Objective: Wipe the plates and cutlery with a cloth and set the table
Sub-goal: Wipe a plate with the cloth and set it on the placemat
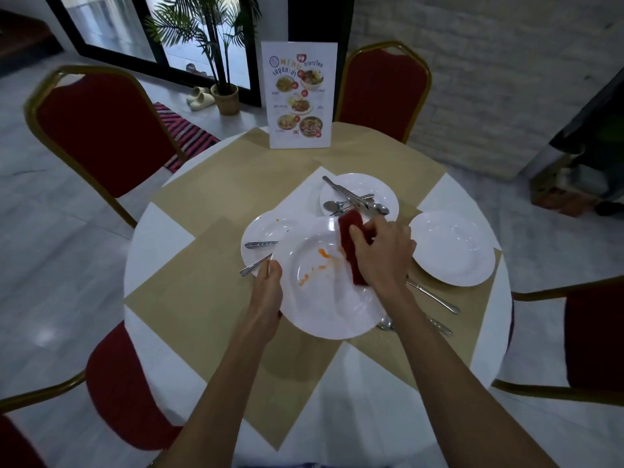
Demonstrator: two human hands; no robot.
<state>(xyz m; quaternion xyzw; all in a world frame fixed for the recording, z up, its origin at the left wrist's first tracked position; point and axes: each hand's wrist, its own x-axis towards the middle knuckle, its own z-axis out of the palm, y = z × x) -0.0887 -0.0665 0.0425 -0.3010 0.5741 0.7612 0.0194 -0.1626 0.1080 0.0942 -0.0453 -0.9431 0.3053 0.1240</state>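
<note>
1. Now: left grip (pixel 266 292) curled on stained plate (pixel 317 292) rim, 9 o'clock edge.
2. Right grip (pixel 381 251) clenched round red cloth (pixel 352 265), pressed on plate's 2 o'clock side.
3. Plate over counter (pixel 158 238) centre; cutlery (pixel 435 298) beneath partly hidden.

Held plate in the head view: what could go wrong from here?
1. The left hand grips the held plate by one rim only while the right hand presses the red cloth on it; it might tip onto the left plate partly under it.
2. Orange smears remain; the cloth may spread them rather than lift them.
3. The cloth's far end is close to the cutlery pile and could knock it.
</note>
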